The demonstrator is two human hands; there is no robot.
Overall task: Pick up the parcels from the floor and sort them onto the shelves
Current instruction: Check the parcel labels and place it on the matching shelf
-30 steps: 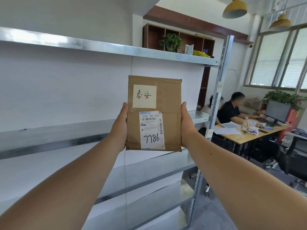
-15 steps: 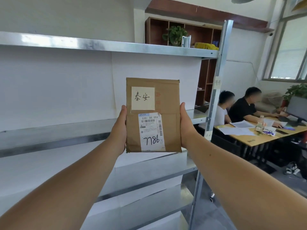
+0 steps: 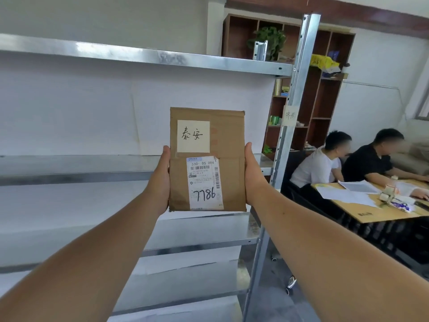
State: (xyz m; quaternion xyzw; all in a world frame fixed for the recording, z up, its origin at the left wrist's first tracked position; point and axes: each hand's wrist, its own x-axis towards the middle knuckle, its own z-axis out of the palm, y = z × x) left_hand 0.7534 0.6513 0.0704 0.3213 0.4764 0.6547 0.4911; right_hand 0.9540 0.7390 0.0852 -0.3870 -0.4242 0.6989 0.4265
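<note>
Warehouse-ish office corner with a white wall behind it. Most of the view is bare galvanised metal shelves [image 3: 139, 55] running from 9 o'clock across to the middle, several tiers one above another.

Coming in from 7 o'clock, the left hand [image 3: 160, 180] holds the left edge of a flat brown cardboard parcel [image 3: 229, 140]. The thumb lies straight up along the edge, and the rest of the fingers are tucked behind where I can't see them. Parcel sits dead centre, upright, held up in the air in front of the shelves and not resting on any tier.

It's got a pale yellow square sticky note [image 3: 193, 135] with handwritten characters at its 11 o'clock. Below that is a white printed shipping label [image 3: 204, 182] with "7786" in marker (the barcode stuff is too small to read).

The right hand [image 3: 253, 175], arm coming from 5 o'clock, grips the right edge the same way: thumb up the side, fingers hidden behind.

Just right of that stands the rack's grey perforated steel upright post [image 3: 299, 66] with a small white paper tag [image 3: 290, 115] on it. Behind it at 1 o'clock is a dark brown wooden cubby bookcase [image 3: 325, 105] with a green leafy potted plant [image 3: 270, 40] in a top cubby.

Over at 3 o'clock, two seated people [image 3: 318, 168], one in a white tee and one in black, sit at a light wooden desk [image 3: 383, 214] with loose white papers [image 3: 343, 194] on it.
</note>
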